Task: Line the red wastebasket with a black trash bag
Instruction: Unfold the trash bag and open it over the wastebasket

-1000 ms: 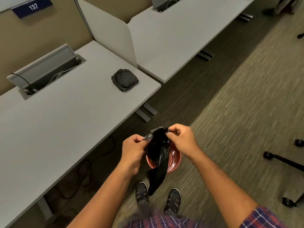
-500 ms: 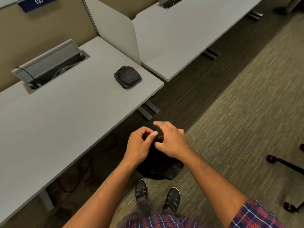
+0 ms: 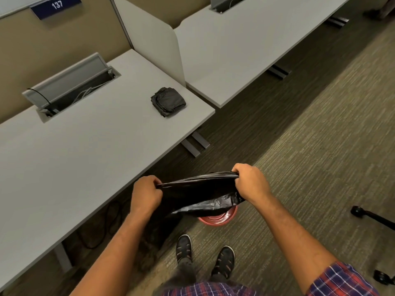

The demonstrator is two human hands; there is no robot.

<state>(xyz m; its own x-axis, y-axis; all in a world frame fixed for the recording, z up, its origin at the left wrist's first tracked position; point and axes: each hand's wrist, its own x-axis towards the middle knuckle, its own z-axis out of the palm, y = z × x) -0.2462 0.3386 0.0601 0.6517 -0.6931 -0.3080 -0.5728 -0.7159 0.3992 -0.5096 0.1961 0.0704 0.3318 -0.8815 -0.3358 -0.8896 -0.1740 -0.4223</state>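
A black trash bag (image 3: 201, 195) is stretched wide between my two hands, above the floor. My left hand (image 3: 146, 194) grips its left edge and my right hand (image 3: 251, 182) grips its right edge. Below the bag stands the red wastebasket (image 3: 220, 216) on the carpet; only part of its rim and inside shows, the bag hides the rest.
A grey desk (image 3: 85, 157) runs along my left, with a folded stack of black bags (image 3: 168, 101) near its corner and an open cable tray (image 3: 70, 92). A second desk (image 3: 245, 45) lies beyond. Chair casters (image 3: 372, 216) sit at the right. My shoes (image 3: 203, 255) stand just behind the basket.
My hands were close together on the bunched bag; they have moved apart and pulled its edge out wide. The wastebasket's rim shows again under the bag.
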